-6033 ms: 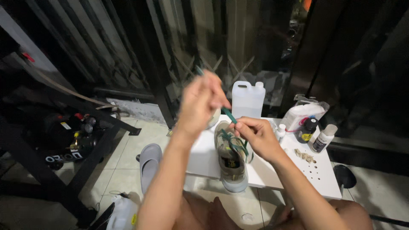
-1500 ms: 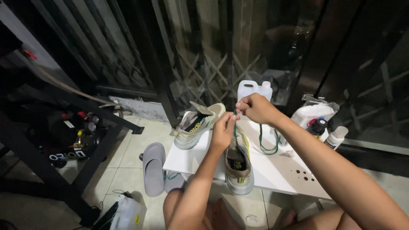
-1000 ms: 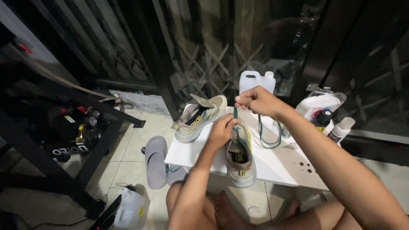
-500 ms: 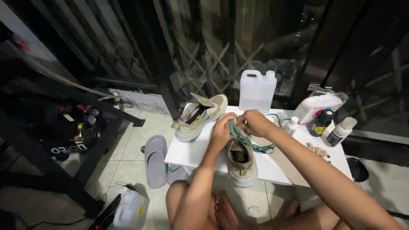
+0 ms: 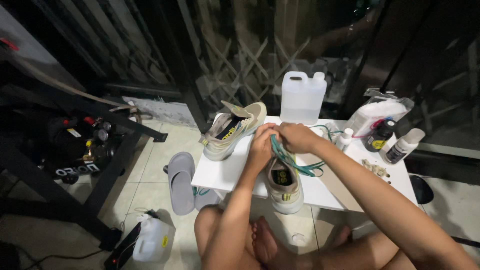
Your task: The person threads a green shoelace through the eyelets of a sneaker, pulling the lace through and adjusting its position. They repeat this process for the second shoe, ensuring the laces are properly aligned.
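Note:
A beige sneaker (image 5: 284,186) lies on the low white table (image 5: 222,172), heel toward me. Both hands meet above its tongue. My left hand (image 5: 262,146) pinches the teal shoelace (image 5: 295,162) at the eyelets. My right hand (image 5: 295,136) grips the same lace just beside it. Loose loops of the lace trail to the right across the table. A second matching sneaker (image 5: 231,130) leans on the table's back left corner, with no lace visible in it.
A clear plastic jug (image 5: 302,97) stands at the table's back. Small bottles (image 5: 382,135) and a plastic bag (image 5: 380,111) sit at the right. A grey slipper (image 5: 180,181) and a white jug (image 5: 152,240) lie on the tiled floor. Dark metal frames stand left.
My right hand, raised and pulling the lace up earlier, has come down to the sneaker beside my left hand. The lace now lies slack on the table.

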